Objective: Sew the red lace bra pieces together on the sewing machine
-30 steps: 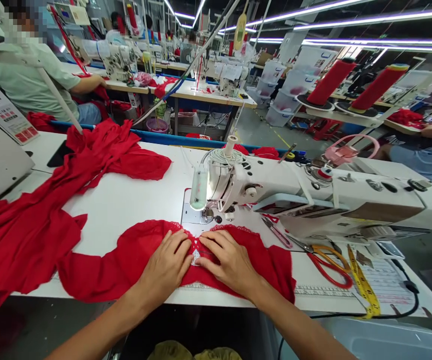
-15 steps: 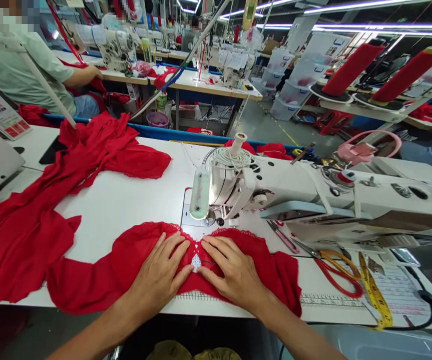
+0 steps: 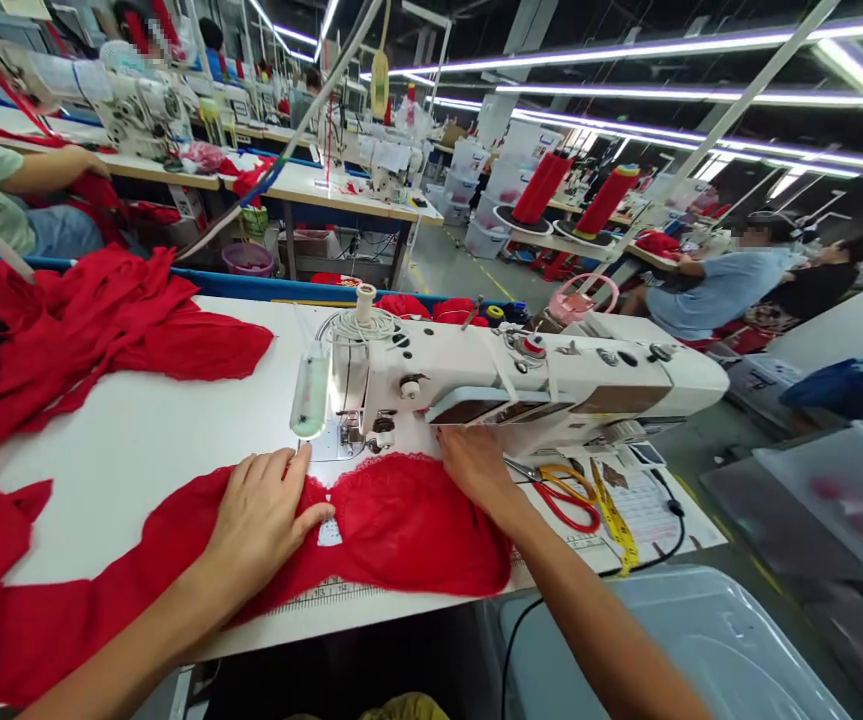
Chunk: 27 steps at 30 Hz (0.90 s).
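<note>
A red lace-edged bra (image 3: 416, 525) lies on the white sewing table, its two cups joined at a narrow centre with an open gap. My left hand (image 3: 262, 505) rests open and flat on the left cup, thumb beside the gap. Off the right cup's upper edge, my right hand (image 3: 480, 470) reaches under the arm of the sewing machine (image 3: 491, 375). Its fingers are mostly hidden there, so what they touch does not show. The needle area (image 3: 352, 430) stands just behind the bra. Orange-and-red-handled scissors (image 3: 570, 500) lie right of my right hand.
A heap of red fabric (image 3: 101, 335) covers the table's left side. A yellow tape measure (image 3: 615, 520) and a paper sheet (image 3: 645, 510) lie at the right. A grey-blue plastic bin (image 3: 671, 640) stands below the front edge. Other people sit at machines beyond.
My right hand has left the bra's centre and moved right, under the machine arm. My left hand stays on the left cup. The head view has turned right.
</note>
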{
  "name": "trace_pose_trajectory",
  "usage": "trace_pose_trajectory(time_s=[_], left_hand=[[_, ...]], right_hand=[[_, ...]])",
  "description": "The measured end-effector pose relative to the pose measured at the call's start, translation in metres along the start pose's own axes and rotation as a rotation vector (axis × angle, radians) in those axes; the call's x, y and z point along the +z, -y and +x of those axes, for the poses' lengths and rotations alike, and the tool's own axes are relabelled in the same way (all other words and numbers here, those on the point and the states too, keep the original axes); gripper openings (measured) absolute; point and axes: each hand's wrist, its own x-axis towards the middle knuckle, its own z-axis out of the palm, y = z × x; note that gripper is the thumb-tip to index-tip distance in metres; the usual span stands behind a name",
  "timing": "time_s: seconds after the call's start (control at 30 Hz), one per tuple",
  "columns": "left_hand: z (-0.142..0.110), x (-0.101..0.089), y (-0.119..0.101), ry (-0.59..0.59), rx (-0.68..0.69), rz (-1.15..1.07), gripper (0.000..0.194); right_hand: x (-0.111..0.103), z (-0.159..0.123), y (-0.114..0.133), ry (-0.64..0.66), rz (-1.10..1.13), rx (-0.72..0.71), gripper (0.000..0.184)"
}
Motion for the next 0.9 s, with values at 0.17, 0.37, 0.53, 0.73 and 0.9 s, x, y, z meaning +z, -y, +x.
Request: trace_pose_trajectory(time_s=[0.17, 0.37, 0.53, 0.73, 0.9], left_hand=[[0.009, -0.021, -0.002, 0.273, -0.195, -0.214, 0.032], [0.016, -0.037, -0.002, 0.532, -0.318, -0.624, 0.018], [0.010, -0.044, -0.005, 0.529, -0.282, -0.774, 0.020], [0.002, -0.054, -0.011, 0.351, -0.280, -1.008, 0.015], [-0.003, -0.051, -0.013, 0.312, -0.365, -1.141, 0.018]], right_hand=[[-0.001, -0.035, -0.017, -0.050, -0.127, 0.096, 0.031], [0.019, -0.049, -0.038, 0.040, -0.136, 0.137, 0.025], [0.024, -0.045, -0.039, 0.010, -0.193, 0.133, 0.028], [0.019, -0.046, -0.038, -0.021, -0.233, 0.167, 0.024], [0.013, -0.043, -0.038, 0.031, -0.248, 0.195, 0.027]])
